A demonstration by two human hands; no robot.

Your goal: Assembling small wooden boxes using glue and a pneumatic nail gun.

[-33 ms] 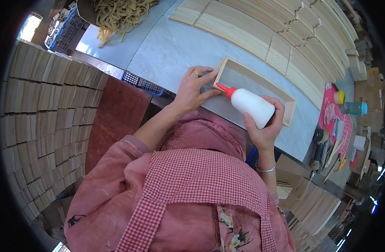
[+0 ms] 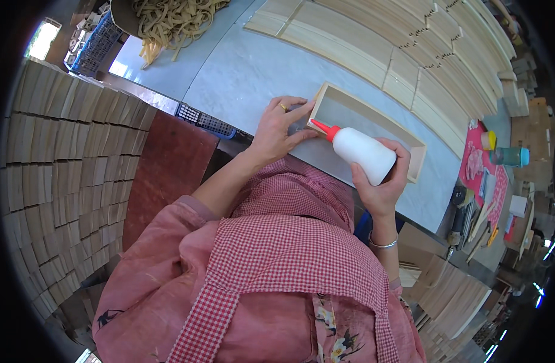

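Observation:
A white squeeze glue bottle (image 2: 363,152) with a red nozzle lies tilted in my right hand (image 2: 383,184), whose fingers and thumb wrap around its base. Its nozzle points left, with the tip at the near left corner of a shallow rectangular wooden box frame (image 2: 374,115). The tabletop shows through the inside of this pale frame. My left hand (image 2: 278,130) grips the frame's left end, fingers on the far side and thumb near the nozzle tip. The bottle covers part of the frame's near side. Whether glue is coming out is too small to tell.
The frame rests on a pale marbled table (image 2: 229,78). Long rows of wooden strips (image 2: 338,39) line its far side. Rubber bands (image 2: 174,24) lie heaped at upper left. Stacked wood blocks (image 2: 65,157) rise on my left. A teal-lidded jar (image 2: 510,156) and tools stand at right.

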